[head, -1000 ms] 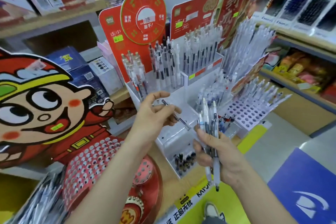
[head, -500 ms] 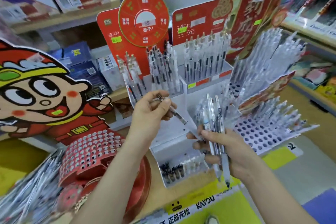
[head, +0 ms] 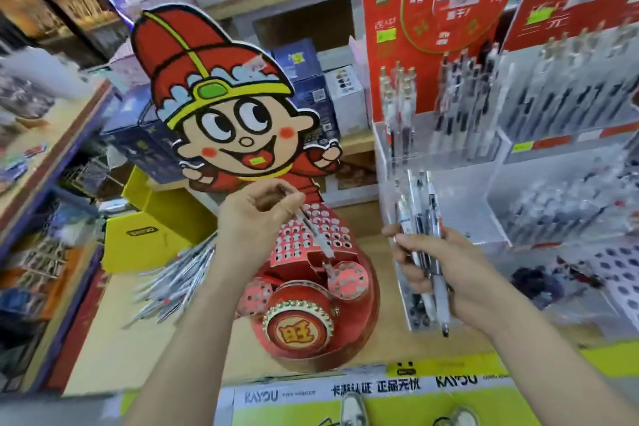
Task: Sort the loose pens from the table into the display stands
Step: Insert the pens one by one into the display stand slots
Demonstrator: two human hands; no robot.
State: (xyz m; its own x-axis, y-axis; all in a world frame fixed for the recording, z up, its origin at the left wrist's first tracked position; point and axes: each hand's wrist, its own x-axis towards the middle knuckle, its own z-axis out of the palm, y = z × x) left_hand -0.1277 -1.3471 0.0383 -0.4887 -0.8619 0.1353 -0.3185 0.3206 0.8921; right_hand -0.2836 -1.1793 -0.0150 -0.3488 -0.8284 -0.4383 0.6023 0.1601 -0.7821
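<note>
Blur smears the right side. The pens [head: 401, 104] standing in the clear tiered stand [head: 460, 197] read as dark and pale streaks, too soft to count, and the frame cuts off the stand's right edge. Both forearms run off the bottom.

The left hand [head: 256, 218] has curled fingers pinching a single pen [head: 313, 232]. It slants down and right over the red holed stand [head: 287, 245] below the cartoon cutout [head: 224, 114]. I cannot tell whether the tip touches a hole.

The right hand [head: 446, 273], just beside the clear stand, is closed round a bundle of pens [head: 416, 204] held upright, tips down.

A heap of loose pens [head: 173, 284] lies fanned on the table [head: 138, 356], left of the left forearm.
</note>
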